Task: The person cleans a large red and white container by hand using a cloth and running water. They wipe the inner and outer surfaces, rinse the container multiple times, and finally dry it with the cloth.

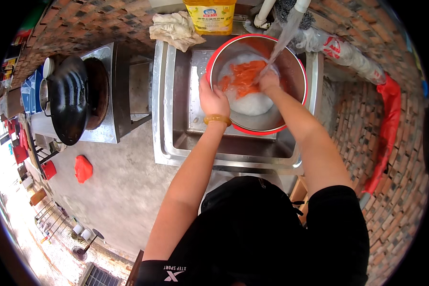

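Note:
A round metal pot with a red rim (305,77) sits tilted in a stainless steel sink (186,141). My left hand (214,100) grips its left edge, thumb inside and fingers outside. Inside the pot are white suds and an orange cloth-like item (248,73), partly under water. My right hand (270,81) reaches into the pot at the right side of the orange item; its fingers are hidden by water and foam, so its hold cannot be told. Water (284,35) pours from a white pipe (302,5) beside the right hand.
A crumpled cloth (175,30) and a yellow detergent jug (214,18) stand behind the sink. A plastic-wrapped pipe (357,57) runs along the brick wall at right. A black wok (69,102) rests on the metal stove (111,121) at left. A red bag (83,168) lies on the floor.

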Action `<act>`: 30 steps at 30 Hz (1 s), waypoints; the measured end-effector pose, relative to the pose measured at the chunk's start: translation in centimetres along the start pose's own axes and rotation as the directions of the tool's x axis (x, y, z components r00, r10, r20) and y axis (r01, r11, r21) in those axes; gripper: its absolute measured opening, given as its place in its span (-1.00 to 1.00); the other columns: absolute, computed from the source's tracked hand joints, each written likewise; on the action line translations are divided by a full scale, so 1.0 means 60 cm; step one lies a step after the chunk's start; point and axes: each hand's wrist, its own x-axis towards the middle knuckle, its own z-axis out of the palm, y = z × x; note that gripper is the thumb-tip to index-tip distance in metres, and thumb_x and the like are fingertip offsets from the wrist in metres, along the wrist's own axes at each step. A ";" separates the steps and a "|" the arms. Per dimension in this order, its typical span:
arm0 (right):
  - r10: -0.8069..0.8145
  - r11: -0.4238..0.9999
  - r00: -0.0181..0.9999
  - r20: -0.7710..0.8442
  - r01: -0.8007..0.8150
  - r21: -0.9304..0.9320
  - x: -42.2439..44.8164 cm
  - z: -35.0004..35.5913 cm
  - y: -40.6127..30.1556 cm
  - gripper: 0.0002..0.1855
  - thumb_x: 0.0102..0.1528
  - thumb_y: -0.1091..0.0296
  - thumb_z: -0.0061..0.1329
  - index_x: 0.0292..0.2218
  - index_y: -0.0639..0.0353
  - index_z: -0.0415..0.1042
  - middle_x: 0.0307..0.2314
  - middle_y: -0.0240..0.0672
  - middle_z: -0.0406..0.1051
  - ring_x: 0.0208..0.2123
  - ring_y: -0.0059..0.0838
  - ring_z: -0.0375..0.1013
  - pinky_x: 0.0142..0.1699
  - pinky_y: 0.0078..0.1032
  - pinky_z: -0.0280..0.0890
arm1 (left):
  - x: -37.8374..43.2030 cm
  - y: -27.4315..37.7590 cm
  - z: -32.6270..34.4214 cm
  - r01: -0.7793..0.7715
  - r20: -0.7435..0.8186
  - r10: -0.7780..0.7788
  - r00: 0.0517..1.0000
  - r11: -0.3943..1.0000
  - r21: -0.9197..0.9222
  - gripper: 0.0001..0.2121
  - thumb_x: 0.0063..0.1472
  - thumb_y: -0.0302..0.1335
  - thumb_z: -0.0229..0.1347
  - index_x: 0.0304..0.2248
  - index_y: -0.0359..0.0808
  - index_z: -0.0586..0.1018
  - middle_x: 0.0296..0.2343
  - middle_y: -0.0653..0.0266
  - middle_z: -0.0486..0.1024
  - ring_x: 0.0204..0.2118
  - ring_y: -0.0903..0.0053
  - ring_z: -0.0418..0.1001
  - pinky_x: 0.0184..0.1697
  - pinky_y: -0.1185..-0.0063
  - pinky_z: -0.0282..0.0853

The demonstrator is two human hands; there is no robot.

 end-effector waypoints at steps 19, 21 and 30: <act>-0.010 0.902 0.999 -0.046 0.029 0.430 -0.155 -0.177 -0.090 -0.73 -0.03 0.35 0.08 -0.27 0.27 0.50 -0.24 -0.14 0.44 -0.13 -0.10 0.37 -0.07 -0.27 0.34 | -0.030 0.045 -0.009 -0.303 0.130 0.285 0.950 0.939 0.160 -0.51 0.19 -0.54 -0.01 0.14 -0.32 0.26 0.07 -0.09 0.26 0.12 0.10 0.25 0.16 0.24 0.18; -0.073 0.795 0.977 -0.202 0.179 0.580 -0.189 -0.205 -0.066 -0.74 -0.05 0.37 0.09 -0.31 0.31 0.48 -0.26 -0.15 0.42 -0.16 -0.08 0.35 -0.05 -0.28 0.30 | -0.062 0.053 0.026 0.261 0.393 -0.162 0.905 0.942 -0.213 -0.51 0.27 -0.42 0.00 0.16 -0.31 0.23 0.02 -0.07 0.33 0.09 0.11 0.31 0.13 0.20 0.23; -0.353 0.334 0.858 -0.373 0.488 0.807 -0.335 -0.384 -0.075 -0.77 0.01 0.49 0.07 -0.25 0.33 0.43 -0.26 -0.27 0.42 -0.19 -0.39 0.41 -0.08 -0.45 0.29 | 0.011 0.093 0.060 0.933 0.917 -0.174 0.359 0.039 -0.358 -0.67 0.31 -0.14 -0.05 -0.19 -0.26 0.41 -0.23 0.17 0.48 -0.25 0.29 0.52 -0.19 0.32 0.49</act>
